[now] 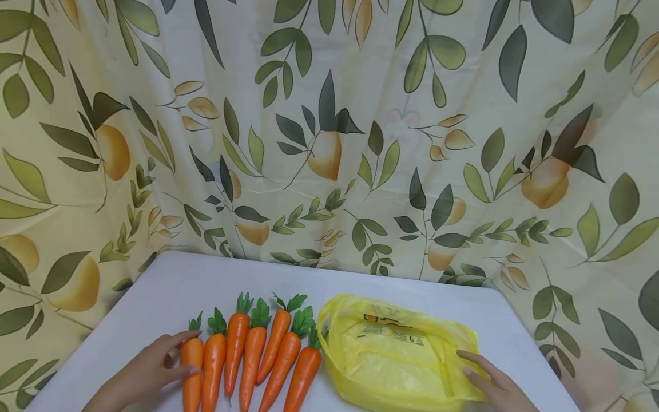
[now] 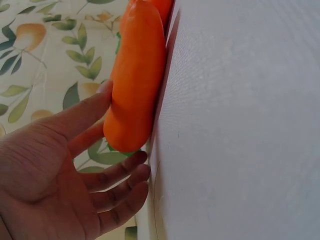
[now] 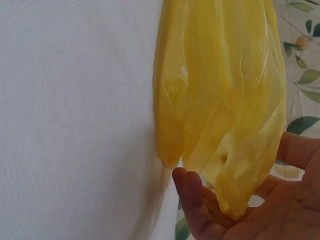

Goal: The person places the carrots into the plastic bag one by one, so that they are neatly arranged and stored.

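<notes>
Several orange carrots with green leafy tops lie side by side on the white table. At the left end of the row, my left hand (image 1: pixel 149 366) holds the outermost carrot (image 1: pixel 192 360) between thumb and index finger. The left wrist view shows the thumb on that carrot's (image 2: pixel 135 75) side, with the other fingers spread below its rounded end. A yellow plastic bag (image 1: pixel 391 372) lies right of the carrots, its mouth spread wide. My right hand (image 1: pixel 496 384) grips the bag's right edge. In the right wrist view, the fingers are curled around a crumpled yellow corner (image 3: pixel 235 195).
The white table (image 1: pixel 206 274) narrows toward its far edge. Behind and beside it hangs a curtain (image 1: pixel 329 217) printed with leaves and fruit. The rightmost carrot (image 1: pixel 304 375) lies close against the bag's left side.
</notes>
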A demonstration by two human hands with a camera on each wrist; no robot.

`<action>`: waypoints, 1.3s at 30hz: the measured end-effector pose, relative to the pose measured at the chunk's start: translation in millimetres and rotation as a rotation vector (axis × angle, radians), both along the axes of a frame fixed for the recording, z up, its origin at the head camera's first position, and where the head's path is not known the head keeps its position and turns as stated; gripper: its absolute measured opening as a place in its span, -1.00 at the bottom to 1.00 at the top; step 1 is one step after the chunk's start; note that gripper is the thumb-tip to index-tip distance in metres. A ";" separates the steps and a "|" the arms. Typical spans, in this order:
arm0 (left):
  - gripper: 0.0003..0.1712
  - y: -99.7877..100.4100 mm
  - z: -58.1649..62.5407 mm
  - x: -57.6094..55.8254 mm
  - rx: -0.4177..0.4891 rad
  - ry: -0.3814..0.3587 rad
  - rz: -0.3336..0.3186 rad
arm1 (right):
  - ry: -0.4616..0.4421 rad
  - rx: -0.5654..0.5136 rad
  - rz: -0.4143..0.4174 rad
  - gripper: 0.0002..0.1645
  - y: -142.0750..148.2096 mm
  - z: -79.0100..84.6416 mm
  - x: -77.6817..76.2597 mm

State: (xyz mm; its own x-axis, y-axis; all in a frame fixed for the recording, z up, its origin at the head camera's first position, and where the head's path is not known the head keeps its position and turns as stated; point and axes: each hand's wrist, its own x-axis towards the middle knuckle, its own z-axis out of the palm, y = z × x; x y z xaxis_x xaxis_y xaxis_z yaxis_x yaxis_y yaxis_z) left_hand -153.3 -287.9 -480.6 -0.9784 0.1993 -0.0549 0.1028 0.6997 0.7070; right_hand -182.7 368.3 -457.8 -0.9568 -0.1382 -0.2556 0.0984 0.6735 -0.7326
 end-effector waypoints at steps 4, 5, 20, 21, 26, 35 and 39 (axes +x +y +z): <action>-0.20 1.7 -1.8 1.7 0.045 -0.029 0.032 | -0.012 -0.044 0.004 -0.35 4.5 -2.7 -0.9; -0.20 2.8 -1.6 1.9 0.053 -0.042 0.050 | -0.012 -0.052 0.001 -0.36 5.7 -3.3 -1.1; -0.17 4.3 5.1 4.0 0.221 -0.150 0.160 | -0.127 -0.185 -0.129 -0.25 11.1 -18.8 0.4; -0.16 4.6 5.1 4.0 0.234 -0.160 0.175 | -0.116 -0.166 -0.132 -0.25 11.3 -19.8 0.9; -0.14 8.2 4.7 1.5 0.254 -0.169 0.207 | -0.067 -0.026 -0.136 -0.24 13.4 -21.0 1.0; -0.11 10.8 12.9 -1.6 0.331 -0.147 0.173 | -0.061 -0.083 -0.080 -0.27 12.4 -17.8 3.2; -0.14 14.6 27.0 -4.4 0.387 -0.120 0.119 | -0.073 -0.118 -0.056 -0.26 12.6 -18.7 2.6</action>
State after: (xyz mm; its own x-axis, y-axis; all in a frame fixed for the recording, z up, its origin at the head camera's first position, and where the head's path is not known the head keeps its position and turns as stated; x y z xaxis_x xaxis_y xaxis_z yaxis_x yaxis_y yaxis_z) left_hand -157.7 -273.4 -453.6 -0.9871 0.1138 -0.1127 -0.0612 0.3825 0.9219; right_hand -180.1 380.8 -476.5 -0.9432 -0.1182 -0.3104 0.1899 0.5749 -0.7959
